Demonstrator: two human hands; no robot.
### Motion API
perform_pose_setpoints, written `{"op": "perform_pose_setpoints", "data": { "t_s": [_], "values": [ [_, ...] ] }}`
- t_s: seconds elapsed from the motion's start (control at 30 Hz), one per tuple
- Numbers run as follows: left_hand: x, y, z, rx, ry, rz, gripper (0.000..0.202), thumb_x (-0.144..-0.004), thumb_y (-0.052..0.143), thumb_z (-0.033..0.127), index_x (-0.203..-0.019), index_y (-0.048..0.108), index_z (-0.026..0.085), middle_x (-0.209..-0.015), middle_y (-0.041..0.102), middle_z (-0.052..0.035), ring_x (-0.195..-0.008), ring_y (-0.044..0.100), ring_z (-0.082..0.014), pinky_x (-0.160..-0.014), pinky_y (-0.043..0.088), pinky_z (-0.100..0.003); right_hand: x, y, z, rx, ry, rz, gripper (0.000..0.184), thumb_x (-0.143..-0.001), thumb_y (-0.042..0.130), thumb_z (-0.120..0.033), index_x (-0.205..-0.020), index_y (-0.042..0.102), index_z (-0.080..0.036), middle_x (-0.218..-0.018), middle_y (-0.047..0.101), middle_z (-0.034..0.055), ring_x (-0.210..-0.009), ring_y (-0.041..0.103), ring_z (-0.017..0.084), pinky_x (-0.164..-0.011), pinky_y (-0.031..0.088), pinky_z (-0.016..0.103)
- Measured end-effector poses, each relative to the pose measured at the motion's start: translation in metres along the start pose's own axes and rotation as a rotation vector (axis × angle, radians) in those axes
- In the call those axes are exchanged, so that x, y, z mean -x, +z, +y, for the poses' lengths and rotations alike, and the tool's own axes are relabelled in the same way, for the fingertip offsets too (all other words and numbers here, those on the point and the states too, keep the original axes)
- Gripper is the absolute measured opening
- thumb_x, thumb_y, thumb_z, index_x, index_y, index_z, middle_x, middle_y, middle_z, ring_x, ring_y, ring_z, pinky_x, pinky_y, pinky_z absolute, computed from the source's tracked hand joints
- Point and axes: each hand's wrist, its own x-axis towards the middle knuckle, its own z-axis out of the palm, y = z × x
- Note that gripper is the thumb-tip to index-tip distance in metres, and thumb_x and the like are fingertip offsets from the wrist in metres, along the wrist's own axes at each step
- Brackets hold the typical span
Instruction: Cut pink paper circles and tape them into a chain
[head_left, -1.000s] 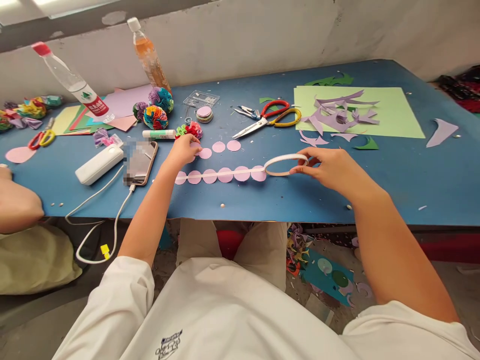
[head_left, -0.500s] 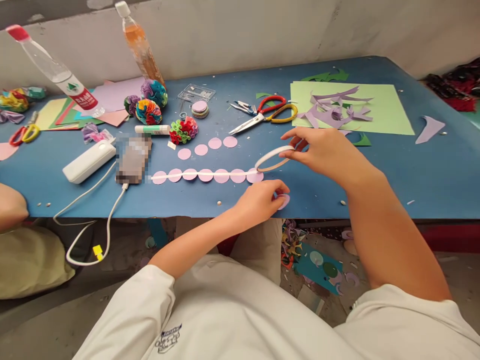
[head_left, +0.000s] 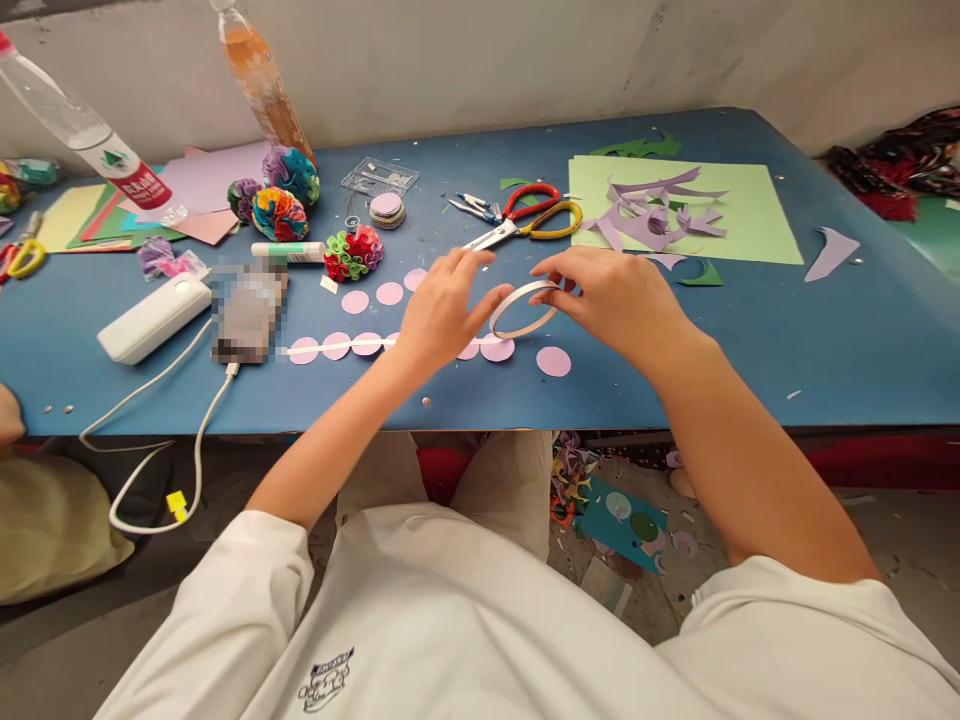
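My right hand (head_left: pixel 611 295) pinches a thin white tape roll (head_left: pixel 523 309) held just above the blue table (head_left: pixel 750 330). My left hand (head_left: pixel 442 305) reaches to the roll's left side, fingers spread and touching it. A white tape strip (head_left: pixel 330 347) runs left from the roll across a row of pink paper circles (head_left: pixel 337 346). One loose pink circle (head_left: pixel 553 361) lies near the table's front edge, below the roll. More pink circles (head_left: pixel 371 296) lie behind the row.
Red and yellow scissors (head_left: pixel 525 218) lie behind the hands. A green sheet (head_left: pixel 750 220) with purple scraps sits at right. A phone (head_left: pixel 246 312), white power bank (head_left: pixel 154 317), glue stick (head_left: pixel 289 251), paper flowers (head_left: pixel 352 254) and two bottles stand at left. Another person's arm shows at far left.
My left hand set a pink circle down near the table's front edge, then rose to the tape roll. My right hand brought the roll leftward.
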Motion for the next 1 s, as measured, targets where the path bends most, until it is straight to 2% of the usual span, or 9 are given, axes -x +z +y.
{"op": "perform_pose_setpoints", "data": {
  "t_s": [0.13,0.23,0.33,0.4,0.5,0.6,0.7,0.83,1.0],
  "values": [
    [0.006,0.002,-0.028,0.094,-0.012,-0.153,0.032,-0.093,0.055,0.037,-0.120,0.051,0.019,-0.125,0.061,-0.0086,-0.108,0.061,-0.0210,-0.080,0.051,-0.030,-0.002,0.008,0.001,0.008,-0.039,0.077,0.028,-0.093,0.052,-0.040,-0.104,0.070,-0.022,-0.095,0.073,0.0069,-0.081,0.065,0.022,-0.065,0.044,0.032],
    [0.015,0.007,-0.027,0.053,0.010,-0.020,0.031,-0.093,0.055,0.033,-0.118,0.050,0.015,-0.118,0.062,-0.0116,-0.102,0.062,-0.0205,-0.081,0.051,-0.031,-0.007,0.007,-0.001,0.030,-0.079,0.109,0.029,-0.095,0.050,-0.040,-0.102,0.071,-0.022,-0.098,0.072,0.0070,-0.083,0.065,0.021,-0.066,0.043,0.031],
    [0.029,0.011,-0.007,0.015,0.129,0.082,0.024,-0.099,0.039,0.032,-0.101,0.057,0.017,-0.105,0.066,-0.0103,-0.098,0.061,-0.0193,-0.087,0.049,-0.033,-0.012,0.004,-0.003,0.069,-0.102,0.132,0.028,-0.094,0.053,-0.038,-0.098,0.073,-0.018,-0.097,0.073,0.0090,-0.085,0.064,0.021,-0.067,0.043,0.030],
    [0.041,0.020,0.014,-0.011,0.310,-0.025,0.033,-0.101,0.031,0.030,-0.091,0.061,0.019,-0.096,0.069,-0.0075,-0.092,0.063,-0.0179,-0.087,0.049,-0.031,-0.015,0.004,-0.003,0.072,-0.108,0.147,0.027,-0.094,0.055,-0.038,-0.096,0.074,-0.018,-0.095,0.073,0.0093,-0.085,0.064,0.020,-0.066,0.043,0.029],
    [0.059,0.042,0.043,-0.091,0.488,-0.204,0.047,-0.101,0.032,0.045,-0.112,0.062,0.011,-0.124,0.065,-0.0125,-0.110,0.061,-0.0210,-0.089,0.049,-0.031,-0.016,0.008,-0.002,0.037,-0.130,0.171,0.027,-0.093,0.057,-0.039,-0.095,0.075,-0.018,-0.094,0.073,0.0087,-0.083,0.064,0.018,-0.066,0.043,0.028],
    [0.066,0.061,0.058,-0.161,0.426,-0.314,0.070,-0.096,0.031,0.059,-0.131,0.052,0.002,-0.140,0.055,-0.0168,-0.128,0.052,-0.0246,-0.103,0.043,-0.034,-0.015,0.012,0.000,0.004,-0.134,0.187,0.028,-0.093,0.055,-0.041,-0.094,0.075,-0.022,-0.093,0.073,0.0066,-0.082,0.064,0.018,-0.063,0.041,0.028],
    [0.060,0.066,0.059,-0.201,0.309,-0.385,0.080,-0.093,0.031,0.065,-0.138,0.046,0.001,-0.146,0.048,-0.0176,-0.135,0.046,-0.0268,-0.112,0.036,-0.039,-0.011,0.013,0.005,-0.009,-0.174,0.186,0.032,-0.096,0.050,-0.043,-0.095,0.076,-0.024,-0.092,0.074,0.0053,-0.081,0.065,0.019,-0.061,0.041,0.029],
    [0.043,0.061,0.054,-0.212,0.170,-0.416,0.085,-0.090,0.034,0.067,-0.142,0.040,0.000,-0.150,0.043,-0.0186,-0.140,0.040,-0.0272,-0.115,0.033,-0.037,-0.007,0.010,0.009,-0.006,-0.242,0.167,0.038,-0.098,0.046,-0.042,-0.100,0.077,-0.020,-0.094,0.074,0.0076,-0.080,0.065,0.019,-0.060,0.043,0.030],
    [0.039,0.062,0.048,-0.190,0.167,-0.384,0.081,-0.092,0.037,0.064,-0.140,0.044,0.000,-0.148,0.045,-0.0196,-0.140,0.040,-0.0275,-0.115,0.033,-0.036,-0.005,0.005,0.010,0.051,-0.245,0.046,0.036,-0.099,0.042,-0.035,-0.111,0.073,-0.022,-0.100,0.073,0.0080,-0.090,0.065,0.023,-0.061,0.043,0.033]
  ]
}}
